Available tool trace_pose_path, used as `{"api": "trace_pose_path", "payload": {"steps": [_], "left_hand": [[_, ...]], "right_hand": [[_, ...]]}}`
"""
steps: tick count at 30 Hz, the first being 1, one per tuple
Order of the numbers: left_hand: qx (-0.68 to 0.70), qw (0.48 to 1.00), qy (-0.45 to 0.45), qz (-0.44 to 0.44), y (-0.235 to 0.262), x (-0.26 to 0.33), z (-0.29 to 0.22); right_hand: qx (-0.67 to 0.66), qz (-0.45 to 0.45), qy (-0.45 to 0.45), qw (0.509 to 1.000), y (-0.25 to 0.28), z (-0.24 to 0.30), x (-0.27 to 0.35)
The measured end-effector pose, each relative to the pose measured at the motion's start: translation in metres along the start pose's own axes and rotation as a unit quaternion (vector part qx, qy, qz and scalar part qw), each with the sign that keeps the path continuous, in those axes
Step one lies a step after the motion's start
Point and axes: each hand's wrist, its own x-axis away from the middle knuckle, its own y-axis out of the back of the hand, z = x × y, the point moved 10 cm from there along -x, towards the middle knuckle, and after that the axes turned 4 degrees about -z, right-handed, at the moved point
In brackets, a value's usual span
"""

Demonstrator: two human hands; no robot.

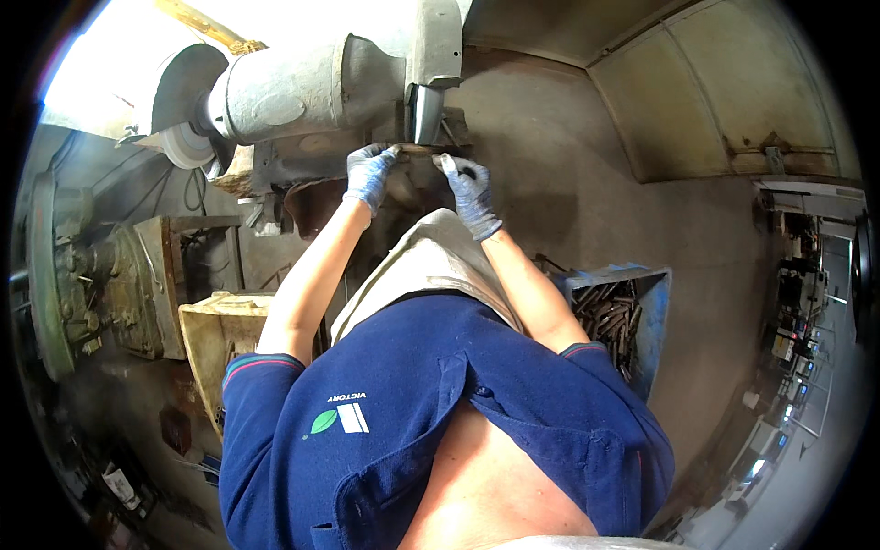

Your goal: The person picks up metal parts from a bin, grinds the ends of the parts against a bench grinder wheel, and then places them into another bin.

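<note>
Both my hands wear blue-grey gloves and are raised in front of the grey bench grinder [302, 87]. Between them runs a thin, brownish metal rod [419, 148], level and close below the grinding wheel [427, 115]. My left hand [368, 172] pinches its left end between thumb and fingers. At the other end, the closed fingertips of my right hand [469, 191] grip the rod. Whether the rod touches the wheel I cannot tell. A pale apron [426, 252] covers my lap below the hands.
At my right stands a blue crate [653, 321] full of metal rods [610, 321]. A cream plastic crate [206, 339] is at my left. A second, white wheel [187, 147] sits at the grinder's left end. Green machinery [55, 275] stands further left.
</note>
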Motion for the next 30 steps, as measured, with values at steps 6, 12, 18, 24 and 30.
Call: {"api": "trace_pose_path", "payload": {"steps": [6, 12, 18, 24, 30], "left_hand": [[-0.060, 0.998, 0.008, -0.026, -0.019, 0.000, 0.004], [-0.043, 0.998, 0.004, -0.046, 0.022, -0.032, 0.027], [-0.026, 0.999, -0.018, -0.034, 0.041, -0.029, 0.010], [-0.009, 0.997, -0.073, 0.031, 0.033, 0.005, -0.015], [-0.025, 0.985, -0.133, 0.110, 0.006, 0.067, -0.046]], "right_hand": [[0.008, -0.003, -0.036, 0.999, 0.021, 0.002, 0.002], [0.019, 0.008, -0.030, 0.999, -0.010, 0.016, 0.006], [-0.004, 0.016, 0.000, 1.000, -0.033, 0.020, 0.008], [0.065, 0.029, 0.166, 0.984, -0.025, 0.055, 0.021], [0.168, 0.055, 0.353, 0.919, -0.005, 0.145, 0.076]]}}
